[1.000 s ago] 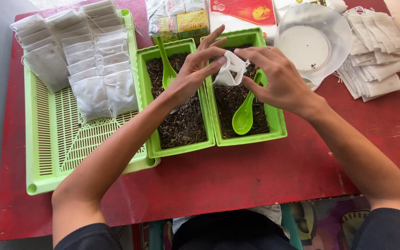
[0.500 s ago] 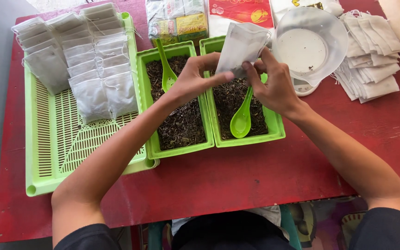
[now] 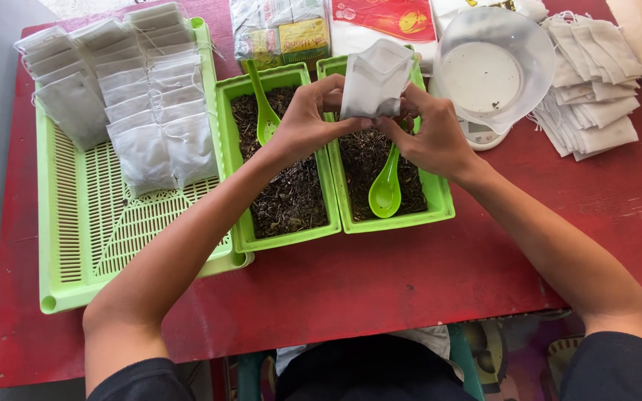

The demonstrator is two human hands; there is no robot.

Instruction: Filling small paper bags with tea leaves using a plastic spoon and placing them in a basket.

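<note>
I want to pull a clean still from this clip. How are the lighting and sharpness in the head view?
Head view: bright, even daylight, soft shadows under the forearms; mild sheen on the clear bowl; both hands, left hand and right hand, and the white bag look sharp, no motion blur; slight wide-angle bend at the red table edges.

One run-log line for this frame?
left hand: holds white filter bag | right hand: holds same bag | bag: above right green tub of loose tea
</note>
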